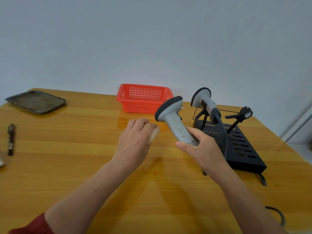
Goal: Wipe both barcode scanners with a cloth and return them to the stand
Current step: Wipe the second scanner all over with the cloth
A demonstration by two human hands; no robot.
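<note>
My right hand (pixel 200 149) grips the lower handle of a white barcode scanner (pixel 172 117) with a dark head rim, held tilted above the table, its handle spotted with stains. My left hand (pixel 135 139) is curled round a pale cloth (pixel 154 135) just left of that scanner, and only the cloth's edge shows. A second white scanner (pixel 203 100) sits upright in the left cradle of the black slotted stand (pixel 241 146), its dark cable (pixel 225 139) trailing down over the stand. The stand's right cradle (pixel 243 114) holds nothing.
A red plastic basket (pixel 143 98) stands at the back by the wall. A metal tray (pixel 36 102) lies at the far left, and a dark pen-like tool (pixel 11 139) rests near the left edge. A cable loop (pixel 278 215) shows at the lower right.
</note>
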